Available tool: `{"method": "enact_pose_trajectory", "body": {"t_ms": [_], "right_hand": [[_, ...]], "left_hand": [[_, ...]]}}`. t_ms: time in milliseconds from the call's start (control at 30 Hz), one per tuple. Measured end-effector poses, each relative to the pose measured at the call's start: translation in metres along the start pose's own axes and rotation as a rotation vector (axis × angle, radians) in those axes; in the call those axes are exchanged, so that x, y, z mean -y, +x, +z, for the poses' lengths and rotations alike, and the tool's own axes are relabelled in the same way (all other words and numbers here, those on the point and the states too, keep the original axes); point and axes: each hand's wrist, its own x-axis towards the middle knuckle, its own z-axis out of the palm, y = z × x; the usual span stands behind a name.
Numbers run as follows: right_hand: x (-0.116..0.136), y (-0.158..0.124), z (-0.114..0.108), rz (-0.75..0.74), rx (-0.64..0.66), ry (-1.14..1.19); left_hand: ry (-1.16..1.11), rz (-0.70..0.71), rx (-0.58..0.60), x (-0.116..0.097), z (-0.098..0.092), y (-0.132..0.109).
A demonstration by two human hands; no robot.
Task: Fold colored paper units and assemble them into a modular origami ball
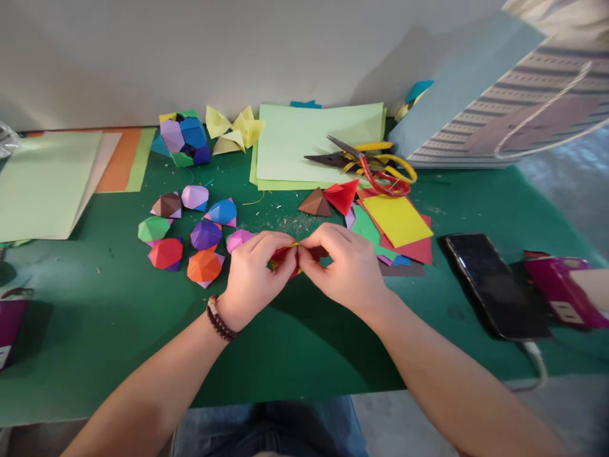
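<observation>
Head view, and all the action sits dead centre! The left hand [259,270] and right hand [345,266] come fingertip to fingertip over the green tabletop [285,343], and between them it is: a small red folded piece [280,255], a sliver of yellow showing at its top edge. Both grips are pressed together, thumb against index finger, each pinching that paper; the fingers hide most of its shape. A dark beaded bracelet [221,320] rides the left wrist, at eight o'clock from the paper.

Look around the dial! At nine to ten o'clock there's a cluster of faceted paper units, orange [204,267], purple [206,235] and red [166,253] among them, with a pink one [239,240] just beside the left hand. Past them, between ten and eleven, sits a multicoloured paper ball [185,138]; at eleven, some pale yellow folds [246,127]. Twelve o'clock brings pale green sheets [295,143]. One o'clock is busy: a red paper pyramid [343,197] near the right hand, red- and yellow-handled tools [365,166] beyond it. A yellow square [397,219] tops the coloured paper at two, and out at three, well apart, lies a black phone [495,285], cable plugged in.
</observation>
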Motion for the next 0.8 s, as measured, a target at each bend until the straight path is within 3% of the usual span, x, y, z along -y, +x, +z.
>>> {"method": "enact_pose_trajectory", "body": {"t_ms": [200,333,567,800], "right_hand": [[0.005,-0.001,0.004,0.011,-0.083,0.076],[0.006,0.002,0.0,0.066,-0.114,0.231],[-0.012,0.016,-0.007,0.402,0.275,0.996],[-0.02,0.017,-0.004,0.405,0.355,1.111]], "left_hand": [[0.076,0.141,-0.037,-0.003,-0.004,-0.001],[0.007,0.097,-0.045,-0.002,-0.007,0.002],[-0.489,-0.213,-0.017,0.014,-0.004,0.009],[-0.43,-0.227,-0.039,0.008,-0.006,0.004]]}}
